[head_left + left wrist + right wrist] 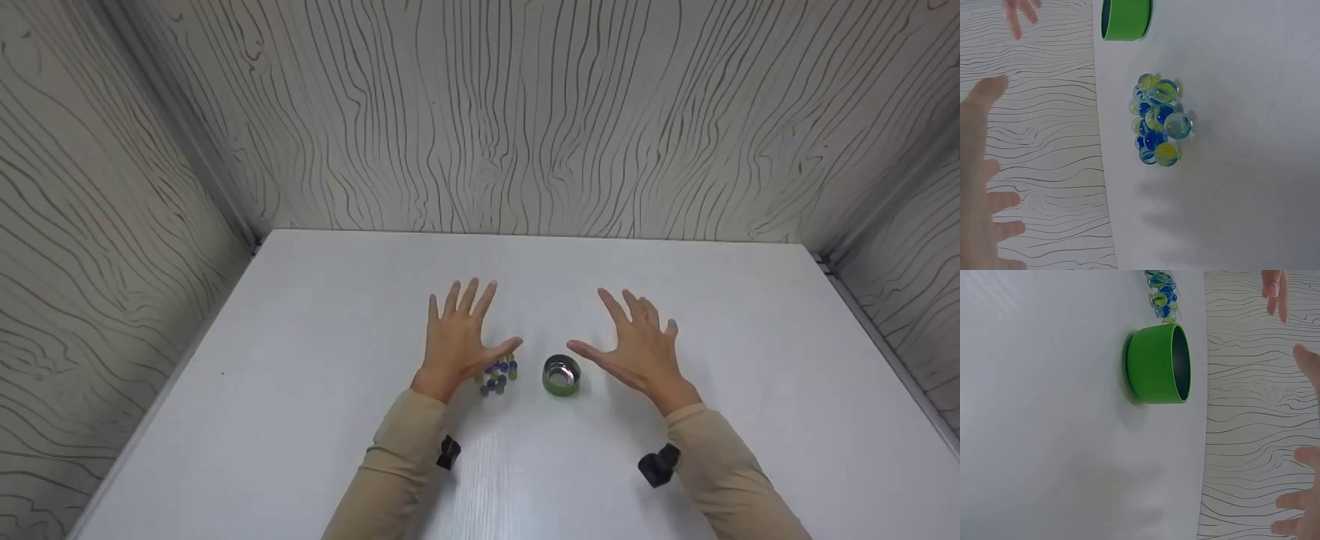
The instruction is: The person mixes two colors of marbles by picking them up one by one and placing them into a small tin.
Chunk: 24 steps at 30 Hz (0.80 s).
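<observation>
A cluster of glass marbles, clear with blue and yellow swirls, lies on the white table. To its right stands a small green cup, upright, with a shiny metallic inside visible in the head view. My left hand hovers above the table with fingers spread, its thumb overlapping the far side of the marbles in the head view. Over the table to the right of the cup is my right hand, also spread, its thumb pointing toward the cup. Both hands hold nothing.
The white table is bounded by wood-grain patterned panels at the back and both sides. A small black device sits at the right sleeve, and another at the left sleeve.
</observation>
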{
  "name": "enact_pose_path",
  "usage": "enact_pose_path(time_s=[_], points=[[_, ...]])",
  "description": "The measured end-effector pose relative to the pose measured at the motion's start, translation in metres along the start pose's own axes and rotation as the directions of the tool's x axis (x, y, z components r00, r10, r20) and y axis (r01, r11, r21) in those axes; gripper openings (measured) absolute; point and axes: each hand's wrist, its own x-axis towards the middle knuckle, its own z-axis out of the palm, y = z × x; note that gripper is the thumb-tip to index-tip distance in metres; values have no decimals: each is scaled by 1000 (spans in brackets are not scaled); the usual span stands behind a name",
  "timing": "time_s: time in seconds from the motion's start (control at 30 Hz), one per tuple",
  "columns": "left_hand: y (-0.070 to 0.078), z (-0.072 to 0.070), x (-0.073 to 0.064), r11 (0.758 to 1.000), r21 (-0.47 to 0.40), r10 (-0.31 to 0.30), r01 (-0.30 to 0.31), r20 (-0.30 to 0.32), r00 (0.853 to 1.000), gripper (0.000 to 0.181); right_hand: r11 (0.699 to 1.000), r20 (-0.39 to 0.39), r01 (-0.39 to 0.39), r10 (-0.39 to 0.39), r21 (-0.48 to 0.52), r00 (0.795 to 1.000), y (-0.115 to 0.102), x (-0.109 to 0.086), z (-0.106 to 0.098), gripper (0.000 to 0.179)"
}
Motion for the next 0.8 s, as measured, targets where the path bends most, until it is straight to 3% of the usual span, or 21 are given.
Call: enact_pose_path(time_s=[0.13,0.33,0.47,0.63,0.8], points=[[-1,-1,-5,997,-72,20,-20,0,1000,80,996,9,-1,0,91,1000,1,-4,4,91],[-4,4,-17,986,-149,57,-69,-82,995,55,964,114,-13,-18,265,993,3,-11,16,82],[-7,9,-24,975,-203,70,-89,-99,993,46,943,133,-25,-20,332,991,3,-14,25,76],[-11,15,-32,948,-308,64,-78,-57,996,40,912,132,-55,0,407,991,3,-16,36,68],[-16,20,-37,910,-414,27,-6,45,999,35,859,103,-67,17,508,995,3,-19,48,61]])
